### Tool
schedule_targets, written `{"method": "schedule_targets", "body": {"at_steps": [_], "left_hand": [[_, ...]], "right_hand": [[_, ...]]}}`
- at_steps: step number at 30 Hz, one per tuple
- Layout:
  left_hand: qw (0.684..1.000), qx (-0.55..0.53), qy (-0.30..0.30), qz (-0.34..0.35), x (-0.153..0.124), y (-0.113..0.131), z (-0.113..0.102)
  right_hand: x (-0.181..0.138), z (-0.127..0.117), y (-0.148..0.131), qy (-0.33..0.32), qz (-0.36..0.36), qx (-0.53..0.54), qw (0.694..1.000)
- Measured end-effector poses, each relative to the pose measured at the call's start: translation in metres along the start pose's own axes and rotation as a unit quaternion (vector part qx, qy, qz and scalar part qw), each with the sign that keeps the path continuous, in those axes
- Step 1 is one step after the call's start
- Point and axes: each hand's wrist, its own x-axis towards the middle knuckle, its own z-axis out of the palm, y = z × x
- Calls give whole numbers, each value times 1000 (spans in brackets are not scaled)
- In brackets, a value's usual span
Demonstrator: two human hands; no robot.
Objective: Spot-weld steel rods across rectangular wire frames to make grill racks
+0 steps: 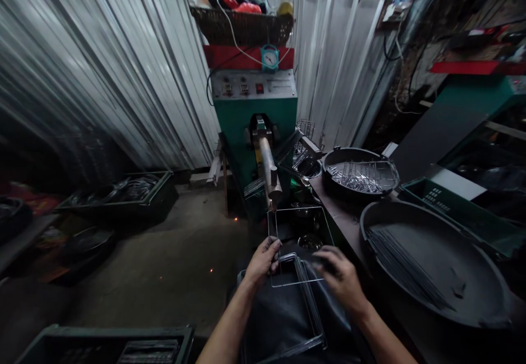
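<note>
My left hand [263,260] is closed on the left side of a thin rectangular wire frame [302,208], pinching the wire between thumb and fingers. The frame's far left corner sits at the tip of a spot welder's copper-coloured electrode [271,199]; whether they touch I cannot tell. My right hand [339,276] is beside the frame's near right part, its fingers curled and smeared by motion, so any hold is unclear. Below both hands, a stack of similar wire frames [313,312] rests on a dark apron [283,325] over my lap.
The green welding machine [255,109] stands ahead. At right are a round black tray of short wires [329,172] and a larger tray with long rods [456,254]. Green crates stand on the left floor [164,188] and at lower left [187,342]. Small orange sparks glow over the floor.
</note>
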Motion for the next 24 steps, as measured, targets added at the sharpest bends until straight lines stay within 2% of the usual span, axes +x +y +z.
{"method": "schedule_targets", "body": {"at_steps": [1,2,3,5,7,9,16,20,24], "left_hand": [[1000,-12,-4,-7,0,1,0],[1000,-23,-7,-13,0,3,0],[999,-32,-6,-19,0,5,0],[999,-43,10,-24,4,11,-1],[998,-46,36,-20,11,19,-5],[998,-38,56,-10,23,29,-11],[994,-16,100,31,81,70,-25],[990,-38,128,45,108,84,-25],[986,-57,146,56,126,88,-27]], "right_hand": [[1,-7,11,71,47,11,996],[2,-11,23,113,97,29,988],[3,-13,34,119,149,59,980],[5,-11,51,50,243,152,957],[9,-2,60,-30,299,254,919],[21,8,60,-44,312,327,891],[110,20,58,71,313,436,841],[151,22,63,103,326,434,834],[172,26,70,111,326,410,844]]}}
